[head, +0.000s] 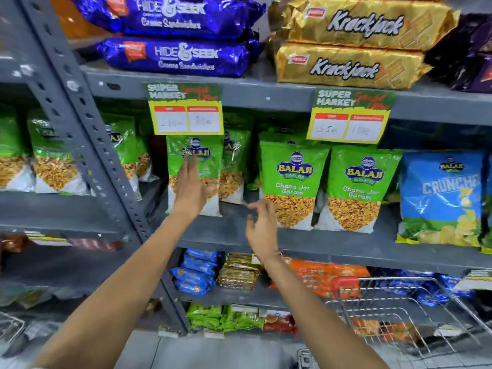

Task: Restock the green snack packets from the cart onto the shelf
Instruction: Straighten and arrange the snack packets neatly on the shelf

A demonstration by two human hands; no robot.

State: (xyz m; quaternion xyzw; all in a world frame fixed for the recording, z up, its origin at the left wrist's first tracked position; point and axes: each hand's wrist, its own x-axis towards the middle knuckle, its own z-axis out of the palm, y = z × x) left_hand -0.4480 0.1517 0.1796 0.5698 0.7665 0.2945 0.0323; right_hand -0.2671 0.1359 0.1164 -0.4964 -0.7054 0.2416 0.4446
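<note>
your left hand (190, 186) lies flat on the green packet (195, 171) at 11 o'clock, grip wide, steadying it upright on the shelf (231, 233); long axis vertical, logo facing you. right hand (262, 230) at centre, grip wide, empty. cart (399, 312) at 4 o'clock.

Green snack packets (294, 182) and a blue chip bag (440, 198) stand upright on the grey shelf (229, 230).
</note>
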